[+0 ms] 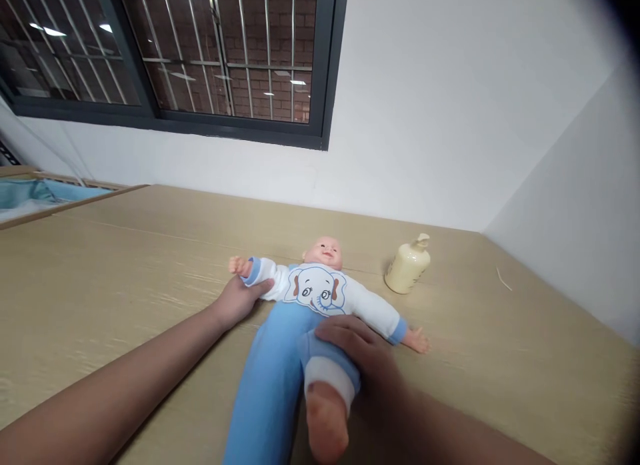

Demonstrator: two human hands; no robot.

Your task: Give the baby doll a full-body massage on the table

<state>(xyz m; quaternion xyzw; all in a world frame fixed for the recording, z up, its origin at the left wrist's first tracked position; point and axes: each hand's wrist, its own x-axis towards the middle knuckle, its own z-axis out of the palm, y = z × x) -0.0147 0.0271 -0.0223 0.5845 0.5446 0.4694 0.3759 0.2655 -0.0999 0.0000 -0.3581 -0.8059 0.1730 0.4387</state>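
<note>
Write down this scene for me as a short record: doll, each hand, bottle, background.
Doll: on its back on a table, arms spread
Clothes: white top with elephant face, blue trousers
Left hand: holds one sleeve, thumb on top
Right hand: wrapped over the bent leg
Bottle: cream, pump top, beside the doll, untouched
Background: white wall, barred window

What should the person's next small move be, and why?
On the bald doll in white-and-blue clothes, the right hand could probably lower the bare-footed, blue-trousered leg: it looks raised, its sole towards the camera, while the other leg stretches out. The left hand holds the white sleeve.
</note>
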